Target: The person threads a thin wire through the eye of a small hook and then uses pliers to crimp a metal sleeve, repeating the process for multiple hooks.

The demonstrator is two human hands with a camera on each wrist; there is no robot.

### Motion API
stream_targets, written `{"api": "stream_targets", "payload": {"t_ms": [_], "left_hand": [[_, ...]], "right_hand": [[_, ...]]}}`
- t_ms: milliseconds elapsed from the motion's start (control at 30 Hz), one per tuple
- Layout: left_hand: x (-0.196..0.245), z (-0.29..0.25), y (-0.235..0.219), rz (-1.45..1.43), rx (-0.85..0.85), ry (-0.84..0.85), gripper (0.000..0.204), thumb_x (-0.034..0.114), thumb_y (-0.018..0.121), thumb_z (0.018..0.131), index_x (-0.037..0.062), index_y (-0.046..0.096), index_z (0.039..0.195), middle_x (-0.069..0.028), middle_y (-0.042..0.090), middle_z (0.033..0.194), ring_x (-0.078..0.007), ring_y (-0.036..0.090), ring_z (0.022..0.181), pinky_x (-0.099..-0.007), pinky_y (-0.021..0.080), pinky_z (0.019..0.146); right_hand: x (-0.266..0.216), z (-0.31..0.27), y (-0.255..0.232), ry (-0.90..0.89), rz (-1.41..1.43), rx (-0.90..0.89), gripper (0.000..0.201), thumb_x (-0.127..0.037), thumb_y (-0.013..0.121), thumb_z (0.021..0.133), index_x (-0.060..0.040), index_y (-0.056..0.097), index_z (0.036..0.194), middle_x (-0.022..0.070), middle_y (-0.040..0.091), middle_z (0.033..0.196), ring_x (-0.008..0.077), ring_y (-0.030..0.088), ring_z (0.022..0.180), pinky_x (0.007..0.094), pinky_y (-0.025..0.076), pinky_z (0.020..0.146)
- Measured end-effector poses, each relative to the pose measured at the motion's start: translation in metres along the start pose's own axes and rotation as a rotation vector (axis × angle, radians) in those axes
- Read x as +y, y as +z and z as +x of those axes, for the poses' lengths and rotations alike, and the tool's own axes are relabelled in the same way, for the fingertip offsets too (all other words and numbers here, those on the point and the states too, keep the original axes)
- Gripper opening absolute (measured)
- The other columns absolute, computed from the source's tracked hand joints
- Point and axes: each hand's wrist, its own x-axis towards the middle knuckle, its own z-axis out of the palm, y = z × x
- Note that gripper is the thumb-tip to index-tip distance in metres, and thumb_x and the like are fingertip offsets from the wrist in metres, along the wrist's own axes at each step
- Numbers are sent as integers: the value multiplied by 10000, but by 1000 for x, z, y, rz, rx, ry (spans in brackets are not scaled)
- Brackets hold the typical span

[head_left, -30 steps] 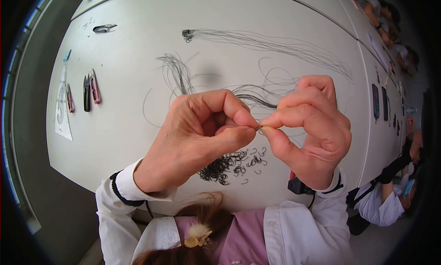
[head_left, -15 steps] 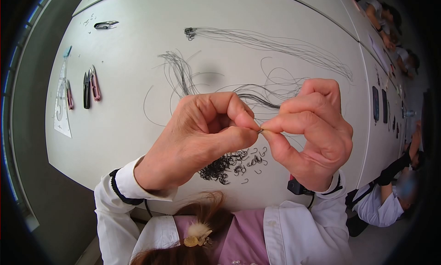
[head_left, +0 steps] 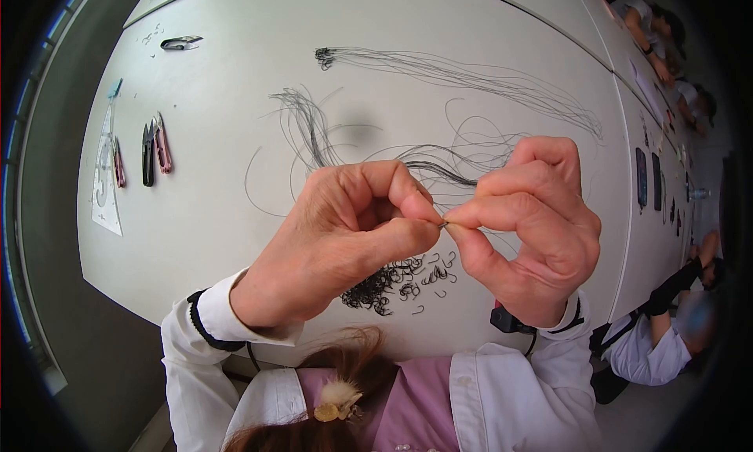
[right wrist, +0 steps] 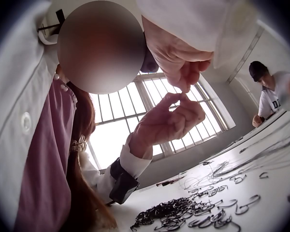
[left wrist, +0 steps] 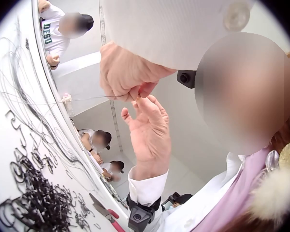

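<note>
In the head view my left hand (head_left: 337, 228) and right hand (head_left: 537, 225) meet fingertip to fingertip above the table. Between them they pinch a small dark fish hook (head_left: 445, 224), mostly covered by thumbs and forefingers. A thin line (left wrist: 82, 100) runs out from the pinched fingertips in the left wrist view. Below the hands lies a heap of black fish hooks (head_left: 376, 287), with several scattered at its right. Behind the hands, a loose bundle of dark fishing line (head_left: 439, 168) spreads over the table.
Another line bundle (head_left: 463, 77) with hooks at one end lies farther back. At left are thread snips (head_left: 181, 42), black snips (head_left: 148, 154), pink-handled snips (head_left: 162, 145) and a clear set square (head_left: 107, 189). Red-handled snips (left wrist: 106, 212) lie near the heap. People sit at right.
The hook's bend showed below the fingertips a second ago; now the fingers cover most of it. Both hands have shifted only slightly and keep their pinch.
</note>
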Motion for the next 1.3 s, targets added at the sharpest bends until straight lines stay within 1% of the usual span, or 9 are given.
{"api": "stream_targets", "payload": {"t_ms": [400, 767, 867, 933, 1033, 1100, 1300], "left_hand": [[-4, 0, -3, 59, 12, 3, 71, 51, 613, 748, 48, 543, 737, -19, 547, 839, -60, 469, 720, -200, 378, 645], [-3, -1, -3, 117, 36, -5, 62, 35, 615, 751, 37, 554, 753, -22, 545, 839, -64, 482, 740, -201, 386, 668], [-3, -1, -3, 111, 33, 18, 64, 32, 628, 756, 25, 568, 777, -25, 545, 845, -66, 490, 756, -202, 397, 684], [-3, -1, -2, 100, 33, 33, 69, 27, 637, 758, 18, 576, 790, -26, 544, 849, -67, 494, 766, -202, 402, 693], [-2, -2, -1, 89, 27, 42, 78, 10, 645, 760, 10, 584, 810, -31, 542, 864, -68, 500, 787, -198, 409, 704], [-5, -2, -2, 86, 25, 88, 72, -7, 632, 763, 8, 581, 811, -32, 537, 869, -67, 496, 787, -195, 405, 691], [-4, -4, -1, 122, 45, 111, 61, -14, 611, 768, 16, 562, 786, -33, 521, 862, -65, 472, 763, -198, 396, 672]], "right_hand": [[1, -2, 3, 4, -12, 11, 247, 22, 674, 482, -69, 673, 712, 14, 571, 692, 227, 425, 713, 312, 371, 634], [1, -3, 5, 9, -15, 15, 228, 18, 674, 491, -70, 667, 701, 13, 565, 689, 226, 423, 717, 312, 369, 632], [-1, -3, 3, 52, -12, 8, 197, 12, 673, 513, -66, 662, 694, 18, 561, 691, 227, 424, 729, 316, 370, 648], [-2, -2, 1, 141, 34, -11, 167, 7, 672, 537, -63, 656, 688, 24, 560, 693, 223, 428, 742, 328, 370, 686], [-2, -2, 0, 171, 55, -16, 150, 2, 676, 553, -60, 650, 687, 27, 558, 690, 213, 432, 734, 335, 367, 720], [-1, -3, 1, 163, 62, -13, 148, 1, 678, 559, -59, 650, 691, 29, 558, 690, 209, 432, 728, 336, 365, 726], [0, -4, 0, 146, 118, -25, 143, 2, 682, 572, -53, 649, 699, 31, 554, 686, 196, 438, 717, 340, 358, 738]]}}
